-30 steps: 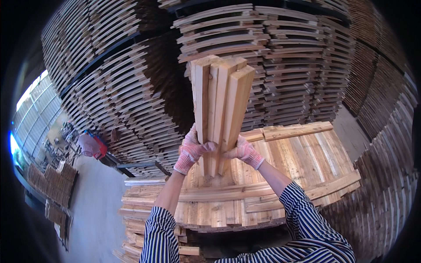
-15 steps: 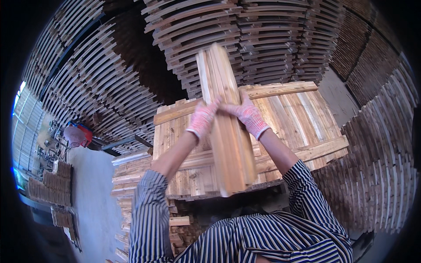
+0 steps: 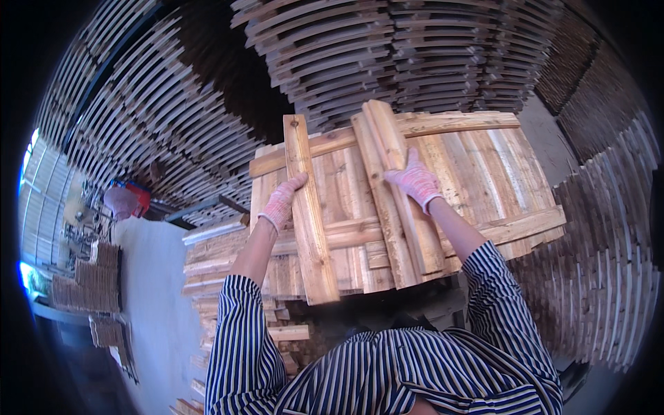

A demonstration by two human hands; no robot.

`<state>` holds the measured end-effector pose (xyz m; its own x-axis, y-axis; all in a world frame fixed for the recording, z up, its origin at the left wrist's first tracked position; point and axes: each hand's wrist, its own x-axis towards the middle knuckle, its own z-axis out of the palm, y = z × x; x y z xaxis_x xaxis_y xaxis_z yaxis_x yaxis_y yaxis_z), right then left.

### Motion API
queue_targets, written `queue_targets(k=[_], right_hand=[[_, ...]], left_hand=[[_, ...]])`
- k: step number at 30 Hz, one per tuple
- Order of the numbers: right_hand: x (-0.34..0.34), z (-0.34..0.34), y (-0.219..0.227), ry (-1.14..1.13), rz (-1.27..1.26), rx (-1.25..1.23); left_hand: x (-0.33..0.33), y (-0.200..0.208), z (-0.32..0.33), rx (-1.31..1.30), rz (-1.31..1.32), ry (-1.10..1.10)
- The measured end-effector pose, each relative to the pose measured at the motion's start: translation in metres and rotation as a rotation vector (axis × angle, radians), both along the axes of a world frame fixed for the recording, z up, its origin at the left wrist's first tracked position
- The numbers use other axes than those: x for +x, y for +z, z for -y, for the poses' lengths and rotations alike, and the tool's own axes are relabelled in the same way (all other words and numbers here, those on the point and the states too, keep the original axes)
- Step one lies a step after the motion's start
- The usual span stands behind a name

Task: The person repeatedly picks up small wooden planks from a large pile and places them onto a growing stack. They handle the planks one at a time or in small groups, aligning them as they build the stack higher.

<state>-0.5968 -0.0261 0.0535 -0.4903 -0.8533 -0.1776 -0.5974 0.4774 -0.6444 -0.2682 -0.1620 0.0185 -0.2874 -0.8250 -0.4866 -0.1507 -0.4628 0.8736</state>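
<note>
My left hand (image 3: 279, 202), in a pink-and-white knit glove, is closed on the left edge of a wooden board (image 3: 308, 221). That board lies nearly lengthwise away from me, apart from the other loose ones. My right hand (image 3: 416, 182), gloved alike, grips a small bunch of boards (image 3: 401, 207) from their right side, its thumb reaching across the top. Some of its fingers are hidden. Beneath all of these is a slatted wooden panel (image 3: 477, 176) with cross battens along its far and near sides.
Tall stacks of wooden slats (image 3: 332, 48) rise behind the panel, with another stack (image 3: 602, 249) to the right. Shorter timber piles (image 3: 214, 259) stand at the panel's left. Grey floor (image 3: 155, 290) runs along the left, past bundled wood (image 3: 86, 283).
The bundle held between both hands has come down onto the panel and parted. One board is now at the left under my left hand; the others stay with my right.
</note>
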Motion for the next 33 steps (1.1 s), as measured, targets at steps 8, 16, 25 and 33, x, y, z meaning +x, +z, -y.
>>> queue_targets(k=[8,16,25,33], right_hand=[[0.014,0.010,0.015,-0.030,-0.298,0.142],[0.099,0.031,0.020,0.136,-0.476,0.104],[0.220,0.067,-0.023,0.159,-0.082,-0.046],[0.195,0.051,-0.044,0.100,-0.214,-0.195]], left_hand=[[-0.024,0.009,-0.022,-0.580,0.933,-0.076],[0.064,0.038,-0.006,-0.404,0.720,-0.053],[0.108,-0.024,0.025,-0.471,0.307,-0.054],[0.115,-0.048,0.048,-0.586,0.409,-0.071]])
